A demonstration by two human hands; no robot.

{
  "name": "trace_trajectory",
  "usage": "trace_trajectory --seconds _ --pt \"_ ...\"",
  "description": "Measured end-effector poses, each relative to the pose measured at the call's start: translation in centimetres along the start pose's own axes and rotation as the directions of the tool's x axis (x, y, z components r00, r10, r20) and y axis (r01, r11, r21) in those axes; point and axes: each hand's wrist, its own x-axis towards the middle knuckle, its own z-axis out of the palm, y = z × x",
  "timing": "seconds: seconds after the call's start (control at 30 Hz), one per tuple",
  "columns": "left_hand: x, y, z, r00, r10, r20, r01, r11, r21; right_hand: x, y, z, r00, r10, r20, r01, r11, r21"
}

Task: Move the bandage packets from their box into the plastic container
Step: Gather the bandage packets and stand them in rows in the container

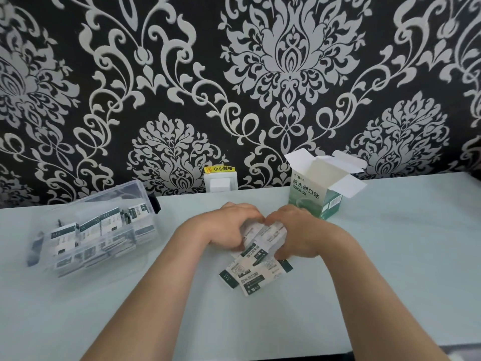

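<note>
Head: left hand (pixel 227 225), right hand (pixel 299 230) grip pinching bandage packets (pixel 268 237), partly hidden beneath them

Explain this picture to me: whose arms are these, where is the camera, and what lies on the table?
There is no machine here. A person wears one camera on the head, looking forward and down, so the bare arms are their own. The left hand and right hand both curl their fingers round a bunch of bandage packets over the pale table. A few loose packets lie on the table just nearer the camera. The open cardboard box stands behind the right hand. The clear plastic container, already holding packets, sits on the left.
</note>
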Motion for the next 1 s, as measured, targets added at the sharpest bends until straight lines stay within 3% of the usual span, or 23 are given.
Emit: trace_trajectory --seconds 0.23,0.43,0.57,0.77,1.0 --pt "0.6 -0.1 0.0 0.999 -0.05 -0.001 0.05 0.998 -0.041 0.0 -0.2 -0.1 1.0 -0.015 0.028 0.015 1.0 -0.008" --pt "0.4 0.4 -0.4 0.999 -0.021 -0.039 0.022 0.999 0.043 -0.5 0.4 0.2 0.997 -0.074 0.014 0.073 0.993 0.091" --pt "0.6 0.5 -0.4 0.998 -0.02 -0.058 0.022 0.999 0.033 -0.4 1.3 0.3 0.992 -0.086 -0.094 0.093 0.993 0.078" --pt "-0.2 -1.2 -0.6 0.998 -0.022 0.053 0.018 0.998 0.059 0.9 1.3 0.3 0.984 -0.103 -0.145 0.111 0.993 0.05" --pt "-0.9 -1.2 -0.3 1.0 0.001 -0.014 0.0 0.999 0.033 1.3 1.2 0.1 0.992 -0.108 -0.059 0.111 0.992 0.064"
